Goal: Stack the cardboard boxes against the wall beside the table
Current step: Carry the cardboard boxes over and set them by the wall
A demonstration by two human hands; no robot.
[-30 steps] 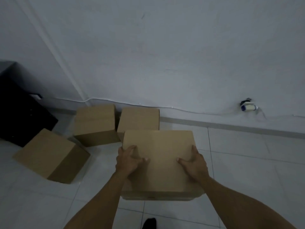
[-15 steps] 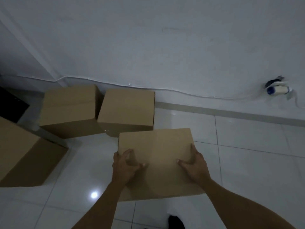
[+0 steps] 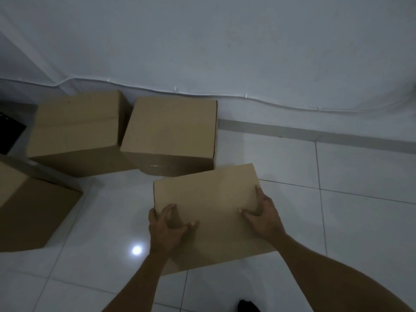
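I hold a closed cardboard box [image 3: 209, 199] in front of me, low over the white tiled floor. My left hand [image 3: 167, 228] grips its left edge, fingers curled over the side and thumb on top. My right hand [image 3: 263, 216] grips its right edge the same way. Just beyond it, two closed boxes stand on the floor against the wall: one in the middle [image 3: 171, 131] and one to its left [image 3: 76, 129]. Another box [image 3: 29, 210] lies at the left edge, away from the wall.
A white cable [image 3: 225, 96] runs along the foot of the wall. Part of a black piece of furniture [image 3: 10, 134] shows at the far left. Open tiled floor [image 3: 349, 188] lies right of the boxes. A dark shoe tip [image 3: 247, 307] shows at the bottom.
The held box has come lower and closer to the two boxes at the wall. The view has tilted down; the wall plug at the right has left the frame.
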